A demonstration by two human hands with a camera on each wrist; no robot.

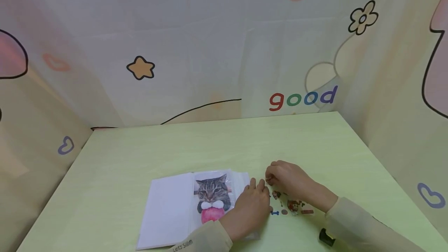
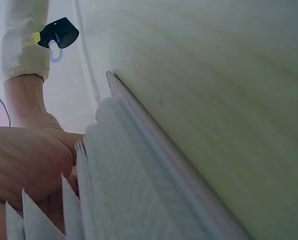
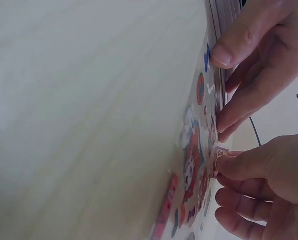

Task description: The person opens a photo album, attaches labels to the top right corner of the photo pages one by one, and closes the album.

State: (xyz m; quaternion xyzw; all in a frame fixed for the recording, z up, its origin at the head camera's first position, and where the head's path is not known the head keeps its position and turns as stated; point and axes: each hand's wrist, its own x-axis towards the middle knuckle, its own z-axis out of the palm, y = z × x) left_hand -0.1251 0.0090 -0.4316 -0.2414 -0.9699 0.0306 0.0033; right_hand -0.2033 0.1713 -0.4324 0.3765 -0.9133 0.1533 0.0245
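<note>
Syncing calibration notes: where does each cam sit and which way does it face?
Head: above, looking forward and down the table at both hands, sleeves, cat album.
Left wrist: low at table level, along album pages; left hand, right forearm.
Right wrist: low, sideways across sticker sheet; right hand pinching a sticker.
Shared: head and right wrist show sticker sheet.

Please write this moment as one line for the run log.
left hand: presses clear sticker sheet | right hand: pinches small sticker | white album with cat photo: open on pale green table
</note>
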